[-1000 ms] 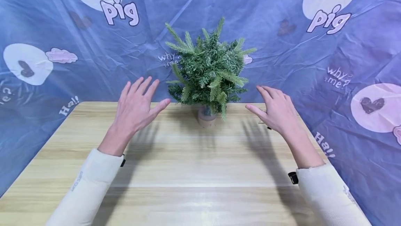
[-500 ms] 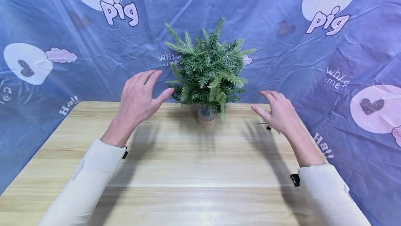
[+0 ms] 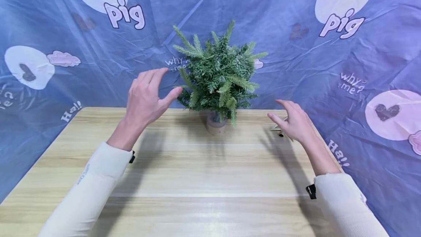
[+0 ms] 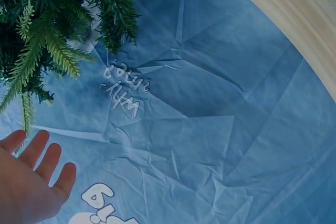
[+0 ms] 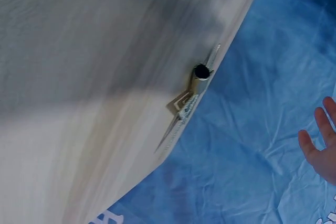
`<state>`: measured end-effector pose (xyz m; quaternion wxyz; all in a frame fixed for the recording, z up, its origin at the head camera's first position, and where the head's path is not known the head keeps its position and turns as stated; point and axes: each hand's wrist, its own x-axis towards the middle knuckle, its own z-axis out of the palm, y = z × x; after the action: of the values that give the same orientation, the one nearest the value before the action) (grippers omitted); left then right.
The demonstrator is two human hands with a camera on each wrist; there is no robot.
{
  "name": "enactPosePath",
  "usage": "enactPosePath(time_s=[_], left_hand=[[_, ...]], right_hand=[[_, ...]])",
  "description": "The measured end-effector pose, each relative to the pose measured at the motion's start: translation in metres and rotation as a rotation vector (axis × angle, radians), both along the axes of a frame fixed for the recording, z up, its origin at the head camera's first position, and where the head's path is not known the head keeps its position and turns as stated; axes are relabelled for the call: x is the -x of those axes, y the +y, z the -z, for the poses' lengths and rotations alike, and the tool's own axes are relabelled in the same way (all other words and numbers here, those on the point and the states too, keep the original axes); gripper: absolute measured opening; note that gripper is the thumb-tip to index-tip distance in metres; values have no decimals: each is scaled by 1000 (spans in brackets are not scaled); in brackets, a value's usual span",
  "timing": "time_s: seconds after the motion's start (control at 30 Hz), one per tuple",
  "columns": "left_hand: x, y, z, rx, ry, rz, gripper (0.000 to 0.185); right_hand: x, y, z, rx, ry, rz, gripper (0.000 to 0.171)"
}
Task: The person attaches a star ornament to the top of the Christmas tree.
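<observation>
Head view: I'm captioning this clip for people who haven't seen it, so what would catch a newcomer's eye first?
A bushy green plant in a small pot stands at the far middle of the wooden table, against a blue cartoon-printed cloth. Both hands hang open in the air on either side of it: the left hand beside its fronds, the right hand lower, over a small silver star-shaped object near the table's right edge.

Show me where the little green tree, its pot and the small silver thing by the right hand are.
little green tree point(image 3: 218, 72), head view, middle of the foliage.
pot point(image 3: 216, 126), head view, front of the round base.
small silver thing point(image 5: 190, 94), right wrist view, its metal body near the table edge.
</observation>
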<state>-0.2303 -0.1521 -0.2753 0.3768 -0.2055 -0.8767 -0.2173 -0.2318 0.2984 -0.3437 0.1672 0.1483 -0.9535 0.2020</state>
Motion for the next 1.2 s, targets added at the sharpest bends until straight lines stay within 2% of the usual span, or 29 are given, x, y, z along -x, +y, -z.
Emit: enactPosePath(time_s=[0.3, 0.5, 0.77, 1.03, 1.2], left_hand=[[9, 7, -14, -37, 3, 23, 68], [14, 13, -24, -40, 24, 51, 68], [17, 18, -30, -26, 25, 86, 68], [21, 23, -34, 18, 74, 181, 66], [25, 28, -38, 43, 85, 242, 64]], right_hand=[[5, 2, 15, 29, 29, -76, 59], [5, 5, 25, 53, 20, -79, 58], [5, 14, 32, 88, 7, -70, 57], [7, 24, 34, 91, -54, -41, 61], [8, 29, 35, 87, -46, -39, 60]])
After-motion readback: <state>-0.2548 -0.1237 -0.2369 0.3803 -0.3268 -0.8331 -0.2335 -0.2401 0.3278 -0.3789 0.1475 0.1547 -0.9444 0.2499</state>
